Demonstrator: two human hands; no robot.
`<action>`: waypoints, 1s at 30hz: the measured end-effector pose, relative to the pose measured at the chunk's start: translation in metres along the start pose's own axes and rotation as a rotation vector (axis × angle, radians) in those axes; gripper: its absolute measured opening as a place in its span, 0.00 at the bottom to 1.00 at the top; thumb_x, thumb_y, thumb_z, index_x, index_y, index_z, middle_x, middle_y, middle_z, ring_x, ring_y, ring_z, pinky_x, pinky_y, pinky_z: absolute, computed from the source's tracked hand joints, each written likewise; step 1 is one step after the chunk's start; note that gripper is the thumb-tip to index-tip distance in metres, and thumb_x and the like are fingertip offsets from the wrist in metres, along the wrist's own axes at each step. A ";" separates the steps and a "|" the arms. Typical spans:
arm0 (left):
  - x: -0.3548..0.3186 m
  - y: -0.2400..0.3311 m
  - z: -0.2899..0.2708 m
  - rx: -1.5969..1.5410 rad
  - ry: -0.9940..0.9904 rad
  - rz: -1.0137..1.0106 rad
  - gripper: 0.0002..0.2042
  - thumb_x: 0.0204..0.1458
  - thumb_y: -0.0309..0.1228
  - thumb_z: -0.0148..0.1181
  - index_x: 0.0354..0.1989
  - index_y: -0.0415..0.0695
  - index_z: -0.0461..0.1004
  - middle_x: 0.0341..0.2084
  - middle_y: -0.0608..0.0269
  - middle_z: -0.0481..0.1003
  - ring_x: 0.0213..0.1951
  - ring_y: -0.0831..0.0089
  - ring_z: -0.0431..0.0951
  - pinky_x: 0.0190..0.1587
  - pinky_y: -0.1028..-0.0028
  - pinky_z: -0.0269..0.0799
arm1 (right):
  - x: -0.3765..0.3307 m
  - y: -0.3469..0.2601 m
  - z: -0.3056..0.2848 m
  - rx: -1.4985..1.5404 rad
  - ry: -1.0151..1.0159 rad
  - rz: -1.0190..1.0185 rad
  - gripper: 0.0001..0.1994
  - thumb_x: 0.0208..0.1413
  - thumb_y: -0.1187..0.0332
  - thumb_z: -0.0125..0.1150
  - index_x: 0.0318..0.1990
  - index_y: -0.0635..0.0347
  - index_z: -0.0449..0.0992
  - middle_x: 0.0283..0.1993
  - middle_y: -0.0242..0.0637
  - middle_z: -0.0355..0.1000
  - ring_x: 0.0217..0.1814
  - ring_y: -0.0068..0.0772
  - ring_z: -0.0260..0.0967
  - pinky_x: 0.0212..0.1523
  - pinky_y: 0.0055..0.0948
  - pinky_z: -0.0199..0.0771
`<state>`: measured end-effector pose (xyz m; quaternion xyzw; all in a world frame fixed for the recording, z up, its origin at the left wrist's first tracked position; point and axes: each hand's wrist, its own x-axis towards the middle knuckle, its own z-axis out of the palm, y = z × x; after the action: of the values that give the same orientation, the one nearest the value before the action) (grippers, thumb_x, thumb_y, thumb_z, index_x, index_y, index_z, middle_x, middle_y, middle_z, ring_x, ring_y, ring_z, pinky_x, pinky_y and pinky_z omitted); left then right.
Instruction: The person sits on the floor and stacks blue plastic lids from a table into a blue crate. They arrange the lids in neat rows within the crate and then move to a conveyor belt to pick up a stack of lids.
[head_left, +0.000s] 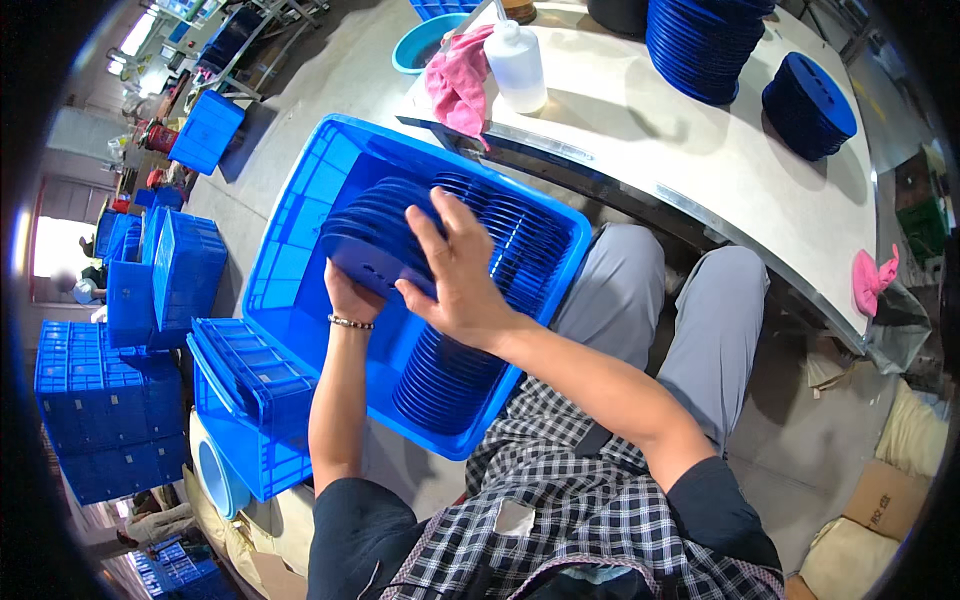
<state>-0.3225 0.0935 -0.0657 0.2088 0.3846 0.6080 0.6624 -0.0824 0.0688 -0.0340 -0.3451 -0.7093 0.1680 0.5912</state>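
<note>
Above a large blue plastic crate [290, 215], I hold a tilted stack of dark blue round discs [370, 258]. The front disc shows small holes near its centre. My left hand [352, 297], with a bead bracelet at the wrist, grips the stack from below; most of its fingers are hidden behind the discs. My right hand [458, 265] lies against the right side of the stack, its thumb at the lower edge and its fingers spread. Within the crate, more discs stand on edge in rows [525, 245] along the side nearest my legs.
A white-topped table [620, 140] bears tall disc stacks [705, 45], a shorter stack [810, 105], a white bottle [516, 68] and a pink cloth [460, 85]. Blue crates [110, 400] are piled at left. A pink cloth [874, 280] hangs at the table's right edge.
</note>
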 end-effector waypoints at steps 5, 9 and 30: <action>0.022 -0.019 -0.113 -0.089 0.025 0.055 0.31 0.65 0.55 0.48 0.66 0.45 0.73 0.66 0.54 0.74 0.63 0.51 0.76 0.66 0.48 0.72 | -0.029 0.020 0.075 0.071 -0.288 -0.010 0.52 0.53 0.68 0.74 0.82 0.36 0.47 0.84 0.49 0.37 0.84 0.63 0.36 0.76 0.65 0.46; 0.051 -0.035 -0.092 -0.158 -0.131 0.003 0.37 0.65 0.55 0.47 0.77 0.46 0.57 0.74 0.49 0.63 0.72 0.52 0.66 0.74 0.49 0.60 | -0.030 0.052 0.092 0.042 -0.356 -0.076 0.53 0.50 0.72 0.74 0.80 0.30 0.50 0.84 0.46 0.36 0.86 0.63 0.33 0.77 0.64 0.46; 0.141 -0.073 -0.155 -0.131 -0.163 0.024 0.30 0.71 0.45 0.38 0.78 0.47 0.58 0.78 0.54 0.57 0.77 0.48 0.56 0.78 0.47 0.50 | -0.038 0.085 0.093 -0.330 -0.570 0.050 0.46 0.59 0.73 0.62 0.82 0.47 0.43 0.86 0.50 0.33 0.87 0.62 0.30 0.83 0.63 0.35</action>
<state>-0.3986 0.1873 -0.2515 0.2184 0.2866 0.6206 0.6964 -0.1442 0.1183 -0.1386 -0.3928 -0.8551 0.1550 0.3008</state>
